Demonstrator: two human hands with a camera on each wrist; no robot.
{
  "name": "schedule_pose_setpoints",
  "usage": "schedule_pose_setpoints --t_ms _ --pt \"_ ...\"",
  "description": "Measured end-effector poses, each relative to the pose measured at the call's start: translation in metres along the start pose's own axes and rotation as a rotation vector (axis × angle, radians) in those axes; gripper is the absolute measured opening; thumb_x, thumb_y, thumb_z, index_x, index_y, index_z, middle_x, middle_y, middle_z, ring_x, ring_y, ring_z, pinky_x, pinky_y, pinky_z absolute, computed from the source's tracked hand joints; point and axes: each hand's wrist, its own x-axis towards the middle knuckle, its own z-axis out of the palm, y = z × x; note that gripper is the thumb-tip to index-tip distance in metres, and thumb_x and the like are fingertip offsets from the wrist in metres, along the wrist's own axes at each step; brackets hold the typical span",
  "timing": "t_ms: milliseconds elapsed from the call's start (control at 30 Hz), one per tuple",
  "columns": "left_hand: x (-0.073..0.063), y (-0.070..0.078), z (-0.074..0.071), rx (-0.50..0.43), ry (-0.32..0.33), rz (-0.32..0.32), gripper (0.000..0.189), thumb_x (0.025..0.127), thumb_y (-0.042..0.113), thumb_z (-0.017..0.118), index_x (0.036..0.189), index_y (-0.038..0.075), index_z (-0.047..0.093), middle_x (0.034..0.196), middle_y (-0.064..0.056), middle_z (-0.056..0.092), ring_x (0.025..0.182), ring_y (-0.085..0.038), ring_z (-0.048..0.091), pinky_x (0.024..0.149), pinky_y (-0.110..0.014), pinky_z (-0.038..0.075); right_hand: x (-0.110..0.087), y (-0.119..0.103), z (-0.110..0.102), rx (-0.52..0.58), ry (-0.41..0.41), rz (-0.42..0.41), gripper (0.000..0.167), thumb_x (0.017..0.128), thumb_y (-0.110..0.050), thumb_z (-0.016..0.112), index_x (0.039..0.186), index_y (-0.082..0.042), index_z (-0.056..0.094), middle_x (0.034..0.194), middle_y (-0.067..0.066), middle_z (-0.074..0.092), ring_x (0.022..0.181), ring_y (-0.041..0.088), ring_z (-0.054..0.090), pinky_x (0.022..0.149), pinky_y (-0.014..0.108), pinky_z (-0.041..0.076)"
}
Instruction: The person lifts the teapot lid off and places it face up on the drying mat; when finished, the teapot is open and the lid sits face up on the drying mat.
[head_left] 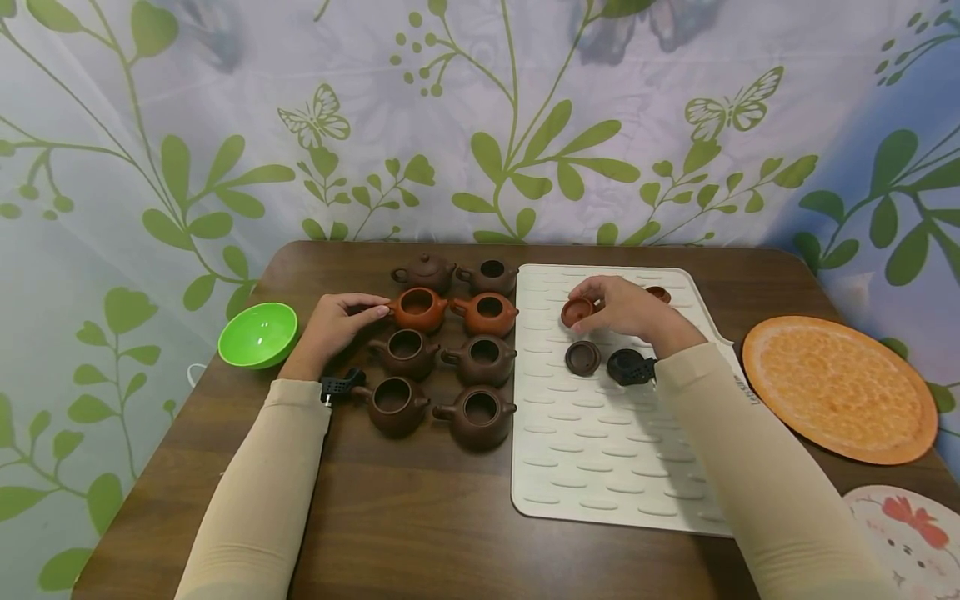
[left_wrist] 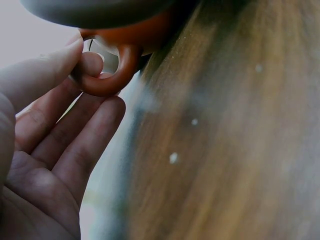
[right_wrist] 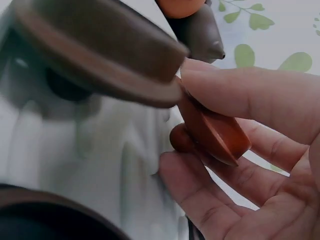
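In the head view my left hand is at the left of two columns of small clay teapots. Its thumb and fingers pinch the loop handle of a lidless orange-red teapot. Over the white mat, my right hand holds an orange-red teapot lid by its edge between thumb and fingers, hollow side up in the head view. The lid's round knob shows in the right wrist view. A dark brown lid lies just in front of that hand, and another orange-red lid behind it.
A second orange-red teapot and several dark brown ones stand close around; the back-left brown teapot wears its lid. A green bowl sits at left. To the right lie a round orange pizza-like mat and a printed plate-like disc.
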Motion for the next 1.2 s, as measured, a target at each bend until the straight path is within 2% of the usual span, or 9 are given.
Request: schedule_pose_setpoints --t_ms 233,467,600,700,967,1200 --pt "0.0 0.006 0.001 0.021 0.014 -0.017 0.02 0.099 0.017 0.079 0.116 0.007 0.083 0.11 -0.009 0.078 0.103 -0.025 0.07 0.087 -0.028 0.052 0.002 0.004 0.002 -0.067 0.021 -0.014 0.052 0.088 -0.008 0.088 0.134 0.002 0.064 0.132 0.021 0.063 0.122 0.037 0.056 0.103 0.051 0.041" --pt "-0.01 0.037 -0.001 0.016 -0.008 0.019 0.02 0.1 0.01 0.076 0.115 -0.001 0.081 0.108 -0.014 0.077 0.102 -0.032 0.07 0.085 -0.025 0.052 0.0 -0.002 0.0 -0.122 0.025 0.027 0.057 0.089 -0.017 0.088 0.138 -0.001 0.064 0.136 0.024 0.061 0.124 0.039 0.055 0.105 0.056 0.042" --pt "-0.013 0.044 -0.002 0.012 -0.014 0.025 0.02 0.1 0.01 0.076 0.116 -0.001 0.08 0.108 -0.014 0.077 0.103 -0.033 0.07 0.085 -0.025 0.052 -0.003 -0.006 -0.002 -0.118 0.033 0.037 0.056 0.095 -0.023 0.083 0.141 0.001 0.062 0.136 0.025 0.062 0.125 0.041 0.056 0.104 0.058 0.043" --pt "-0.011 0.04 -0.001 0.011 -0.005 0.019 0.02 0.1 0.01 0.077 0.116 -0.001 0.081 0.109 -0.014 0.077 0.103 -0.032 0.07 0.086 -0.024 0.051 -0.006 -0.009 -0.003 -0.128 0.041 0.036 0.055 0.098 -0.027 0.08 0.141 0.001 0.061 0.135 0.025 0.062 0.124 0.041 0.057 0.104 0.058 0.043" --pt "-0.001 0.004 0.002 0.012 0.009 -0.001 0.02 0.099 0.015 0.078 0.116 0.004 0.082 0.11 -0.013 0.077 0.102 -0.03 0.07 0.084 -0.024 0.052 -0.007 -0.011 -0.003 -0.154 0.036 0.032 0.053 0.102 -0.032 0.074 0.142 0.001 0.061 0.135 0.025 0.062 0.126 0.042 0.056 0.105 0.059 0.042" --pt "0.0 0.001 0.0 -0.009 -0.006 0.002 0.023 0.098 0.027 0.08 0.115 0.013 0.084 0.109 -0.005 0.078 0.1 -0.021 0.07 0.085 -0.027 0.053 -0.004 -0.014 -0.002 -0.192 0.023 0.012 0.052 0.103 -0.03 0.073 0.141 0.002 0.061 0.134 0.025 0.063 0.126 0.043 0.056 0.105 0.06 0.042"
